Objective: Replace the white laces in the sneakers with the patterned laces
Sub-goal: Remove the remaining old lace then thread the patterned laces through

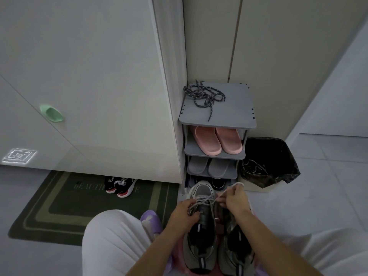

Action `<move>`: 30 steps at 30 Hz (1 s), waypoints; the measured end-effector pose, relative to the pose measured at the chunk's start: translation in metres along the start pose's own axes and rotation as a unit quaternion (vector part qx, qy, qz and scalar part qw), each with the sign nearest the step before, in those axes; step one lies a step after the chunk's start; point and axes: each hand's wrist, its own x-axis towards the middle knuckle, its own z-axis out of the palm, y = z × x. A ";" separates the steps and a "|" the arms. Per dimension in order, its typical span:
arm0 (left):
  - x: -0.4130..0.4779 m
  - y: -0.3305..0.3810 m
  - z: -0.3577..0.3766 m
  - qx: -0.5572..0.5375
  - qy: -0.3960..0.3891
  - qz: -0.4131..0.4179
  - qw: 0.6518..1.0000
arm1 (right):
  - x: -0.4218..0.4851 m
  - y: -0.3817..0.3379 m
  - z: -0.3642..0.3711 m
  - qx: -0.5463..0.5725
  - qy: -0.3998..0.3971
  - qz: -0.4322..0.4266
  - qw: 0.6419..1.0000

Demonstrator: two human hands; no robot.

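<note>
While the two grey sneakers lie side by side on the floor between the person's knees, their long axes run straight away from the person, toes toward the shoe rack [236, 108] and heel openings nearest the camera. The left hand [183, 211] curls over the left sneaker [201, 226] at the side of its lacing and grips the upper there. The right hand [235, 200] is raised above the toe of the right sneaker [235, 242] and pinches the white lace [209, 199], which stretches taut from the left sneaker's eyelets to the fingers. The patterned laces [205, 96] lie in a loose tangle on the rack's top shelf, well apart from both hands, one end trailing toward the front edge. The shelf below holds a pair of pink slippers [217, 140], the next a pair of grey slippers [209, 168], and the lowest dark shoes [219, 183], mostly hidden. Just beside the rack stands a bin [266, 162] lined with a black bag; its contents cannot be made out. A pair of black-and-red shoes [121, 186] sits on a green doormat [59, 206].
</note>
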 end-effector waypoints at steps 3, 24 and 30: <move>-0.001 0.001 0.001 -0.016 0.006 -0.006 1.000 | -0.003 -0.002 0.000 -0.073 -0.002 -0.006 0.997; -0.001 0.000 0.001 -0.046 -0.002 -0.031 0.998 | 0.006 -0.026 -0.009 -0.105 -0.032 0.034 0.993; -0.001 0.001 0.001 -0.031 -0.001 -0.024 0.999 | -0.017 -0.008 0.017 -0.259 -0.108 0.019 0.960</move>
